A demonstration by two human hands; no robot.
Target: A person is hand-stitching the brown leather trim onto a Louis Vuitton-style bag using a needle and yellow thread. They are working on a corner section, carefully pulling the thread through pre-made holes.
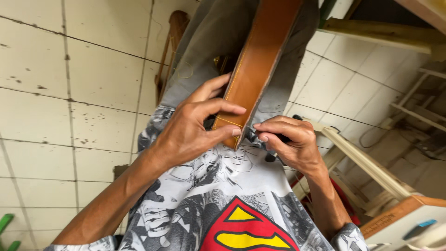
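Nearest the camera is a printed shirt [218, 204] in grey, with a red and yellow emblem on the chest. Just above it, the left hand [188, 130] pinches the near end of a brown leather strap [258, 65]: thumb under the edge, fingers curled over the top face, closed firmly on it. The right hand [292, 142] sits just beside the strap's right edge, fingers curled shut around a small dark tool [272, 155], its tip hidden at the leather; what kind of tool it is cannot be told. A yellow thread [227, 122] crosses the strap end and runs up its left edge as a line of stitches.

This looks like hand stitching at the strap's end. The next move would seem to call for a steady pinch from the left hand while the right works the tool through the leather close to the edge.

The strap's long axis runs from the lap up and away, leaning slightly right, its near end pointing at the chest. It lies over grey trousers [204, 42]. Beyond are a white tiled floor [55, 93] and pale wooden frames [367, 162] at right.
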